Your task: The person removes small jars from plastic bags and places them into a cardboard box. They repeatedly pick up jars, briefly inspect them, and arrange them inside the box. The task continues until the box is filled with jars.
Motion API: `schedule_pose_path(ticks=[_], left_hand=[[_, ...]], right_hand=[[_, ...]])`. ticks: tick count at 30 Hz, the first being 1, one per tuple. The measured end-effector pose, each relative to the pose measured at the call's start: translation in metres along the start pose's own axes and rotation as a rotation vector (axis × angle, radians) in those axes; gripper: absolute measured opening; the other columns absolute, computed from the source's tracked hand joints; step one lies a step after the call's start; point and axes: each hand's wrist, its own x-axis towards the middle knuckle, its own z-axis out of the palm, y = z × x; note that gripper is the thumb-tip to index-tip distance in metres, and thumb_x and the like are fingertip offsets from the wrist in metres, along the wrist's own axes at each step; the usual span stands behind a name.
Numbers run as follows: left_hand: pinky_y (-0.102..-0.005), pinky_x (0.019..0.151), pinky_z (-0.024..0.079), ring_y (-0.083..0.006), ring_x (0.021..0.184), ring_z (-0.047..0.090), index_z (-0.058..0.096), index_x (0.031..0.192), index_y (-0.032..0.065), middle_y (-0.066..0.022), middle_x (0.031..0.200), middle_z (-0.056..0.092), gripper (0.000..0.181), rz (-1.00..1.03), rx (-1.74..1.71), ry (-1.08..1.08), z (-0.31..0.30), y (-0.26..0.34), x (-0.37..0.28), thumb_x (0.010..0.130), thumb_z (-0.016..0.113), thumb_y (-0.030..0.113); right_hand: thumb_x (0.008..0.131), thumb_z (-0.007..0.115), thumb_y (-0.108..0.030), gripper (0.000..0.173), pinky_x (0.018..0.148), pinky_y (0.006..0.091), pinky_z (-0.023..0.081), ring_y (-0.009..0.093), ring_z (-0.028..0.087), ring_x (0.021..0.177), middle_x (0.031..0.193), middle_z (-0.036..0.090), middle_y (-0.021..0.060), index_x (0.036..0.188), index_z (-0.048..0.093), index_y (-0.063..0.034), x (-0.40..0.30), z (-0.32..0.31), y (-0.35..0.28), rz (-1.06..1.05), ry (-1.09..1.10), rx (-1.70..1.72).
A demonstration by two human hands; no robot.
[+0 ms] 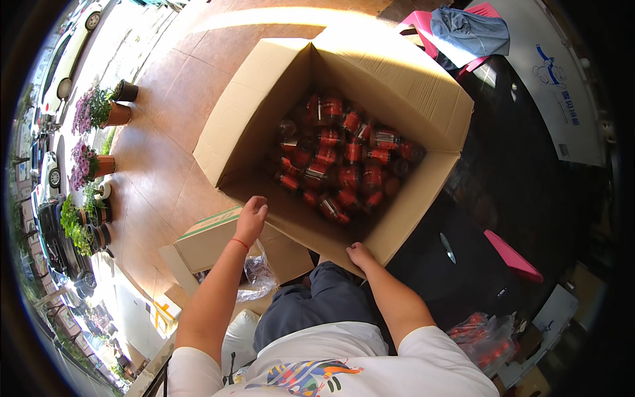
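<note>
A large open cardboard box (416, 188) stands before me, its flaps spread outward. Inside lie many small jars or bottles (347, 176) with red labels, heaped loosely on their sides and upright. At the near rim, my right hand (360, 255) grips the edge of the cardboard, thumb on top and the other fingers partly hidden. My left hand (252, 213) is at the box's near left corner with its fingers curled; whether it touches the cardboard is unclear. A red cord circles my left wrist.
Below my left arm sits a smaller open carton (208, 238) with clear plastic wrap (259, 273). A knife-like object (447, 248) lies on a dark surface at right, near a pink plastic piece (513, 258). Bagged red items (483, 340) lie lower right. Draped cloth (469, 32) covers a pink stool (421, 25).
</note>
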Motion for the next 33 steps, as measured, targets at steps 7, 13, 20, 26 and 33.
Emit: schedule_pose_path(ticks=[7,13,20,26,33], left_hand=[[-0.0404,0.087,0.054,-0.0348,0.103,0.067,0.064,0.115,0.0024,-0.0188,0.113,0.069,0.026,0.211,0.49,-0.274,0.039,0.043,0.062,0.093,0.059,0.016],[-0.0453,0.097,0.05,-0.0377,0.116,0.063,0.067,0.116,0.0041,-0.0233,0.124,0.065,0.032,0.004,0.791,-0.623,0.104,-0.08,0.102,0.091,0.059,0.021],[-0.0414,0.105,0.046,-0.0332,0.121,0.062,0.062,0.13,0.0049,-0.0195,0.131,0.064,0.048,0.059,0.699,-0.885,0.173,-0.155,0.203,0.09,0.064,0.031],[-0.0376,0.1,0.049,-0.0251,0.116,0.061,0.054,0.136,-0.0008,-0.0135,0.126,0.065,0.068,-0.286,-0.137,-0.428,0.244,-0.185,0.197,0.083,0.078,0.034],[-0.0386,0.091,0.053,-0.0257,0.108,0.063,0.057,0.123,-0.0013,-0.0121,0.118,0.064,0.062,-0.343,0.003,-0.672,0.256,-0.118,0.189,0.072,0.085,0.019]], right_hand=[[0.088,0.067,-0.028,0.048,0.099,0.0441,0.048,0.037,0.061,0.12,0.126,0.065,0.0226,0.128,0.061,-0.0012,0.084,-0.006,0.0,0.164,0.147,0.271],[0.091,0.061,-0.03,0.037,0.096,0.0435,0.05,0.037,0.064,0.116,0.12,0.069,0.0225,0.116,0.069,-0.004,0.113,0.003,-0.015,0.03,0.164,0.468],[0.093,0.065,-0.039,0.047,0.102,0.0447,0.047,0.036,0.058,0.125,0.13,0.064,0.0183,0.13,0.064,-0.0105,0.233,0.124,-0.015,-0.147,0.366,0.734],[0.095,0.063,-0.031,0.047,0.101,0.0403,0.048,0.029,0.06,0.12,0.129,0.064,0.0111,0.131,0.059,-0.0014,0.217,0.113,-0.114,-0.25,0.184,1.097],[0.098,0.057,-0.033,0.04,0.099,0.0428,0.045,0.024,0.058,0.117,0.122,0.066,0.0104,0.131,0.06,-0.0094,0.221,0.119,0.016,0.34,0.278,1.456]])
